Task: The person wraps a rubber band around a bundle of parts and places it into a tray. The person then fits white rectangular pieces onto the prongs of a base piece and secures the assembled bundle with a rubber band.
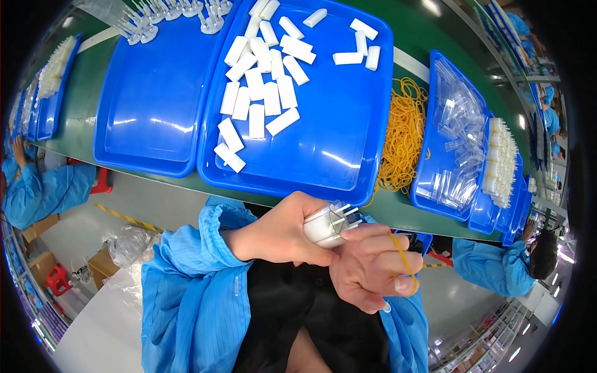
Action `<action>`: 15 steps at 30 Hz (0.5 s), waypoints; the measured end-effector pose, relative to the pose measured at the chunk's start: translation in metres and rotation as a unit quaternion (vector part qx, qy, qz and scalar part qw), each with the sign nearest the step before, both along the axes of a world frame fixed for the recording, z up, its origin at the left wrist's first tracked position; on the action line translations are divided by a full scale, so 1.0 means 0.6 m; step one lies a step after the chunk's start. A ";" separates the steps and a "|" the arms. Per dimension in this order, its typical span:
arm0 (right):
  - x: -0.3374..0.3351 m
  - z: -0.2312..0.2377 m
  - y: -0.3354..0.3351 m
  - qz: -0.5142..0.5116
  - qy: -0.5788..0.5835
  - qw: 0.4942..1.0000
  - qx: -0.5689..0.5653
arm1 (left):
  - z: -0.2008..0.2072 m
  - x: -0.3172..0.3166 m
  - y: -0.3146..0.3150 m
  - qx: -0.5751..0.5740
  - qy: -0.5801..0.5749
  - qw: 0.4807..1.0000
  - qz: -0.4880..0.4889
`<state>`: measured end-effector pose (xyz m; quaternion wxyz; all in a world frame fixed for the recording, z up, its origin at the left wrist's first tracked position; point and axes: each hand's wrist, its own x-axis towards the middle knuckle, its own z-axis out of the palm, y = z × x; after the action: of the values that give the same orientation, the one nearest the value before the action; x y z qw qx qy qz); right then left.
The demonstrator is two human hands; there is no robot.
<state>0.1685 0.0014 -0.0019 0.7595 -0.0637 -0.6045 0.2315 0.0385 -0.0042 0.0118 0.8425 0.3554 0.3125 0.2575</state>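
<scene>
My left hand (pixel 277 231) is closed around a white block in a clear plastic holder (pixel 324 225), whose thin prongs point up to the right. Close against it, my right hand (pixel 373 267) has its fingers curled, and they touch or nearly touch the holder's pronged end. A yellow rubber band (pixel 403 253) is looped over the fingers of the right hand and stretched. Under that hand shows a small whitish tip (pixel 387 308), too little to name. Both hands are in front of my body, just below the bench's near edge.
A blue tray (pixel 323 137) on the green bench (pixel 249 194) holds several white blocks (pixel 255 84). Left of it, another blue tray (pixel 149 124) has clear pronged holders (pixel 140 28). To the right are heaped yellow rubber bands (pixel 401 140) and clear plastic pieces (pixel 457 124). Co-workers (pixel 50 186) sit nearby.
</scene>
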 end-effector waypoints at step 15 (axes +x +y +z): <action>0.019 0.013 0.008 -0.024 -0.050 0.998 0.018 | -0.003 -0.003 0.004 0.024 0.036 0.999 -0.027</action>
<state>0.1797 0.0061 0.0060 0.7348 -0.0757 -0.6439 0.1991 0.0366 -0.0020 0.0103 0.8284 0.3932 0.3268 0.2290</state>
